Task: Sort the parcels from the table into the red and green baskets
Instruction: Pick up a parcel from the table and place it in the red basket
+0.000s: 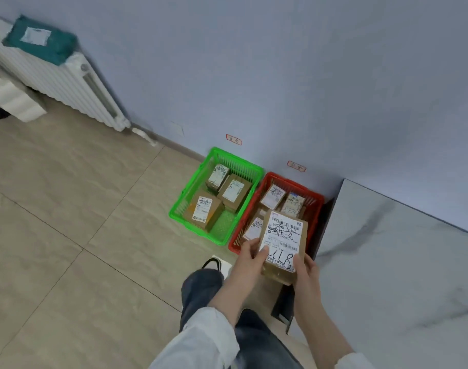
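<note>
A labelled parcel is gripped at its near end by both hands, left hand and right hand, label up above the red basket, probably for reading before being dropped there, beside the green basket.

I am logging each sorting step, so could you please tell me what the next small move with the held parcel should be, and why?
Probably lower the held parcel into the red basket and release it. The left hand and the right hand grip its near end, and it hangs over that basket, not over the green basket beside it.
</note>
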Tool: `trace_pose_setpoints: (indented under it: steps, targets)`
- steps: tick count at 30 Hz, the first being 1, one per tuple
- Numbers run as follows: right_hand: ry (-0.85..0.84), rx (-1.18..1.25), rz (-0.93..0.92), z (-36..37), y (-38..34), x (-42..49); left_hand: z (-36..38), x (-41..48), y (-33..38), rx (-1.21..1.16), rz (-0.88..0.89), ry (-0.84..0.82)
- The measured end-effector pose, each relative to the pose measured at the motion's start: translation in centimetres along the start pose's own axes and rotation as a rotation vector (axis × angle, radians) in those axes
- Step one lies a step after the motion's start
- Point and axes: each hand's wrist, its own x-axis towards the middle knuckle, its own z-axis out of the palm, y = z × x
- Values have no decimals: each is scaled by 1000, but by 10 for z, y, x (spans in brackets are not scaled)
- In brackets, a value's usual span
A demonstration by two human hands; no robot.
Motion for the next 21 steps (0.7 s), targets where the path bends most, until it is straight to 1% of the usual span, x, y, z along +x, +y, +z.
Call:
trace_pose_setpoints:
  steps: [3, 6, 8, 11, 14, 18, 21]
  targets:
    - [143, 41, 13, 3, -5, 28, 12, 47, 4, 84, -61, -96]
    - [280, 40, 4, 8, 9, 72, 22, 104, -2, 210, -84, -205]
    - [331, 6, 38, 11, 30, 102, 29, 138, -12, 276, -107, -214]
    - [392, -50, 83, 21, 65, 147, 32, 185, -37, 403, -97, -226]
    - [439, -122, 102, 28, 113, 217, 38, 254, -85, 495, -85, -202]
    - [420, -171, 125, 28, 185, 320, 50, 347, -165, 669, -30, -94]
    - [423, -201, 118, 18, 237, 383, 65, 395, -216, 750, -3, -55]
